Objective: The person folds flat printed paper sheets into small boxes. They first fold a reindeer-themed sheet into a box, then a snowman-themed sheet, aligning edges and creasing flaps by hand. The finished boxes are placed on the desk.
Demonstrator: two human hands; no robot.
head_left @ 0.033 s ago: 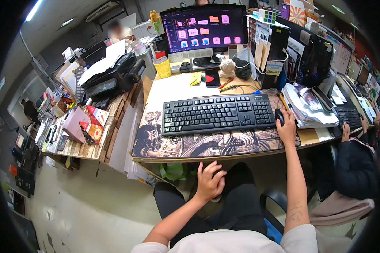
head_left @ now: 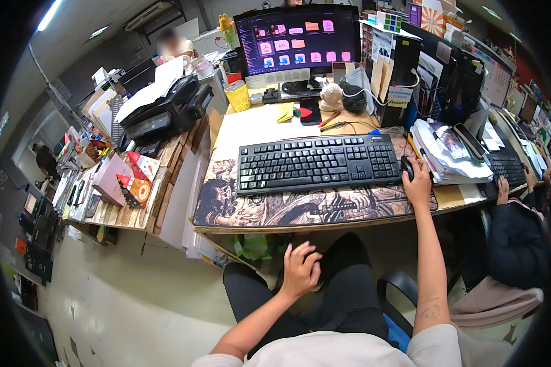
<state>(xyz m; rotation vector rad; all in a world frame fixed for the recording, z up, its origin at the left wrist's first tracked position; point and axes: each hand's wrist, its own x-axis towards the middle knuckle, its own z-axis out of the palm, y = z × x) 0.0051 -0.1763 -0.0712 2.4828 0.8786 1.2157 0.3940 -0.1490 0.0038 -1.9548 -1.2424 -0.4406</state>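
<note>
My right hand [head_left: 418, 183] rests over a black computer mouse [head_left: 406, 164], its fingers wrapped round it, just right of the keyboard. Most of the mouse is hidden under the fingers. A black keyboard [head_left: 318, 163] lies on a large patterned desk mat [head_left: 275, 208]. Below the desk's front edge, above my lap, my left hand [head_left: 300, 272] hangs in the air with loosely bent, parted fingers and nothing in them. Behind the keyboard stands a monitor [head_left: 297, 43] lit with rows of file and folder icons on a dark background.
Right of the mouse sits a stack of papers [head_left: 450, 153] with phones on top. A yellow cup [head_left: 237, 96], a dark phone [head_left: 310, 113] and pens stand or lie behind the keyboard. At left, a printer [head_left: 165, 110] occupies a wooden side table. A co-worker's hand [head_left: 502, 189] shows at far right.
My left hand has shifted slightly down, its fingers a little more curled. The view has moved slightly. My right hand stays on the mouse, and the monitor shows the same icons.
</note>
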